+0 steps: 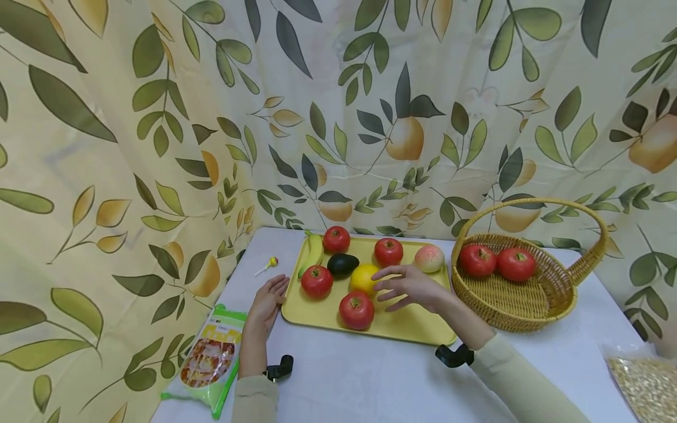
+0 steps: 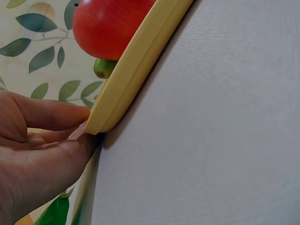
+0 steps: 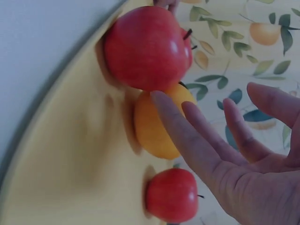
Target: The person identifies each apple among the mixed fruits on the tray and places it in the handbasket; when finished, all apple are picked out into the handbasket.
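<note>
The yellow tray (image 1: 404, 329) holds several red apples (image 1: 356, 309), a banana (image 1: 314, 252), a dark green avocado (image 1: 338, 264), a round yellow fruit (image 1: 362, 279) and a pale pink peach (image 1: 429, 258). At its near left corner, my left hand (image 1: 268, 302) has the rim between thumb and fingers; the left wrist view shows the fingertips right at the tray's edge (image 2: 126, 84). My right hand (image 1: 409, 288) hovers over the tray with nothing in it, fingers spread. In the right wrist view its index fingertip (image 3: 161, 101) overlaps the yellow fruit (image 3: 157, 124), just below an apple (image 3: 145, 49).
Right of the tray stands a wicker basket (image 1: 502, 320) with a tall handle and two red apples inside. A lollipop (image 1: 267, 265) and a green-edged snack bag (image 1: 211, 358) lie on the left. Another clear bag (image 1: 642, 379) sits at the right edge. A leaf-patterned curtain hangs behind.
</note>
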Tool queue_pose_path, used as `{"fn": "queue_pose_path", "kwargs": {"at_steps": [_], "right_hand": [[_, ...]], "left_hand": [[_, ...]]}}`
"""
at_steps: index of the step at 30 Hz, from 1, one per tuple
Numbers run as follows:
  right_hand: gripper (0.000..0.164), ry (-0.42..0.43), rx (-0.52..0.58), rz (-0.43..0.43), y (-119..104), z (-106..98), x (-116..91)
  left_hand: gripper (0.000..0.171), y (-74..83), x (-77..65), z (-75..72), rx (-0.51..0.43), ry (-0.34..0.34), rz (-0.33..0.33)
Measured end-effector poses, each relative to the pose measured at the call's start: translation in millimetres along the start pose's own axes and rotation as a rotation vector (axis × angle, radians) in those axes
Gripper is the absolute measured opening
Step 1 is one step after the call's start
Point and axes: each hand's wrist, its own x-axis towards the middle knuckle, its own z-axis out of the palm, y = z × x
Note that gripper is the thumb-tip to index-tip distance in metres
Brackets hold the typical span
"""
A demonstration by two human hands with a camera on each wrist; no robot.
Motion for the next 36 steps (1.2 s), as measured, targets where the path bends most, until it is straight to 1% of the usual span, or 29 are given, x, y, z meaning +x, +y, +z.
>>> {"fn": "queue_pose_path", "kwargs": {"at_steps": [6,11,19,24,27,36], "right_hand": [[0.042,0.020,0.011,0.019,9.3,5.6,5.3],[0.043,0.029,0.013,0.019,16.8,10.4,10.3],[0.045,0.056,0.021,0.022,28.1,22.3,15.3],[0.044,0.069,0.013,0.014,32.9,28.2,18.6],[0.045,0.075,-0.004,0.015,35.5,30.6,21.8],[0.050,0.069,-0.033,0.029,35.8,36.9,29.4]], "left_hand": [[0.075,-1.8,1.0,-0.3,-0.001,-0.002,0.001],[0.075,-2.6,1.4,-0.8,-0.005,-0.008,0.014],[0.076,-3.2,1.8,-0.6,0.015,-0.002,0.014],[0.076,-4.5,3.3,-2.4,0.010,-0.011,0.018],[0.077,-4.3,4.0,-2.7,0.003,-0.003,0.009],[0.077,-2.9,2.9,-1.6,-0.002,0.008,-0.007]]}}
